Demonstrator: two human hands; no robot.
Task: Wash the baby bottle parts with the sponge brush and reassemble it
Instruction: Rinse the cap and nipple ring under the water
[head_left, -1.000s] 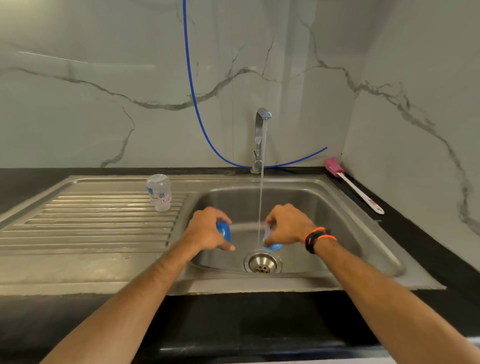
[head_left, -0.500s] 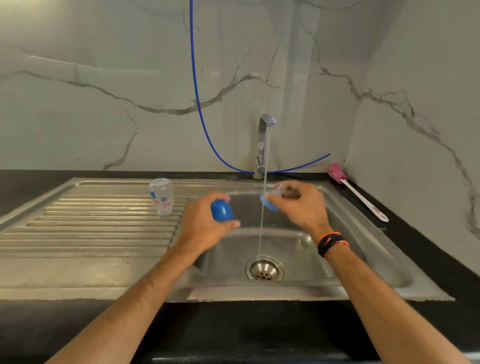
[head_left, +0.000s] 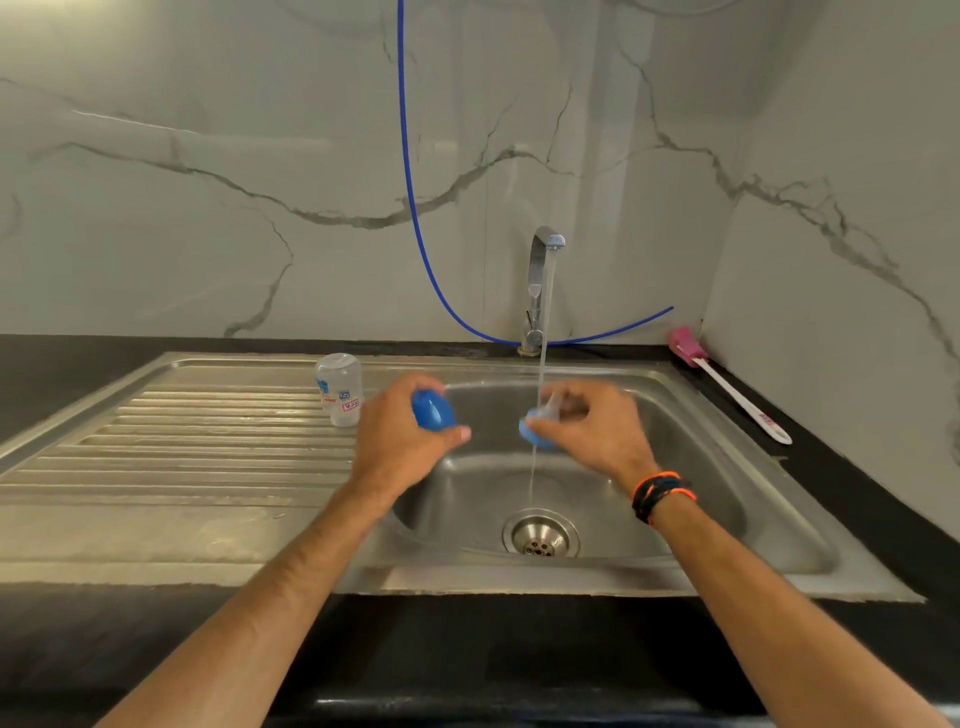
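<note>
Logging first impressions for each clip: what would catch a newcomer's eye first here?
Two hands over the sink, each holding a blue bottle part: the left hand grips a blue cap, the right hand holds a blue ring with teat under the running tap. The clear bottle stands on the drainboard; a pink brush lies on the right counter.

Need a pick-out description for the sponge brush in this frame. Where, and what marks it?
Start at the steel sink and go to the black counter along its right side, by the wall corner. The sponge brush lies there, pink sponge head towards the back. It is the only long thing with a white handle, and neither hand touches it.
</note>
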